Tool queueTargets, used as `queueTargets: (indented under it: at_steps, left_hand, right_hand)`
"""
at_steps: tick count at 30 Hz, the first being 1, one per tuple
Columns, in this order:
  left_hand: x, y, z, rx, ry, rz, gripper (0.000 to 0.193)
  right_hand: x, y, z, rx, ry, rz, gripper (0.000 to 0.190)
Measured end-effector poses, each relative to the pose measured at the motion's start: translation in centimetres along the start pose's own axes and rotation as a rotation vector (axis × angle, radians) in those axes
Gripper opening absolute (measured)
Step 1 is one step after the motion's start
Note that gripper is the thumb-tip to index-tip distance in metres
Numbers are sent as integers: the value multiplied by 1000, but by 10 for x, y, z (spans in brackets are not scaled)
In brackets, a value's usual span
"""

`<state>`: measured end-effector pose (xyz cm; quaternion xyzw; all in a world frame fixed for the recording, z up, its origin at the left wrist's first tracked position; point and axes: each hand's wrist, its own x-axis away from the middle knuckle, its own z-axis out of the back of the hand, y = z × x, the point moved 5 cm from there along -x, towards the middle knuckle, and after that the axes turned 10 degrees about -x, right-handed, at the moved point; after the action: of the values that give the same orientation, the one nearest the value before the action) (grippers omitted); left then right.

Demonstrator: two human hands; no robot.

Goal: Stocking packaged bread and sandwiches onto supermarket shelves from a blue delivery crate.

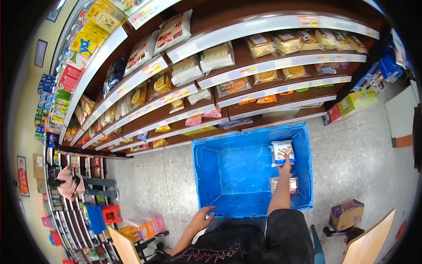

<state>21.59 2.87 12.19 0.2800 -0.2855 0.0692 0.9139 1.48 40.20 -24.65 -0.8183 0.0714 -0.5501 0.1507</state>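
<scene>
A large blue plastic crate point(244, 171) stands on the floor before me. My right hand point(285, 165) reaches into its right side and grips a white and blue packaged snack point(281, 148), which seems to lie over others like it. Nearer to me, partly hidden by my forearm, a clear-wrapped pack point(293, 185) rests in the same side of the crate. My left hand point(201, 217) holds nothing, its fingers apart, just by the crate's near left corner. Whether it touches the rim I cannot tell.
Shelves of wrapped bread point(217, 57) rise beyond the crate. A printed carton point(346, 216) lies to the right, and orange and pink boxes point(146, 227) to the left. Farther left are a person point(71, 184) and a red stool point(111, 214). Wooden boards point(369, 237) flank me.
</scene>
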Motion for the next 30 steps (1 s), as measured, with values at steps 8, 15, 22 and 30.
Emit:
queueTargets:
  at_steps: [8,15,22,30]
  left_hand:
    - [-14,-8,-5,121,-3,-223,41]
    - [-56,7,-3,730,-146,-263,94]
    - [-45,17,9,1567,-232,-195,64]
    - [-17,-32,35,1911,-214,-259,76]
  right_hand:
    - [134,4,-5,120,-274,67,49]
    - [358,24,-10,88,-602,-96,53]
    - [483,74,16,381,-751,55,56]
    - [525,113,22,706,-826,-61,66]
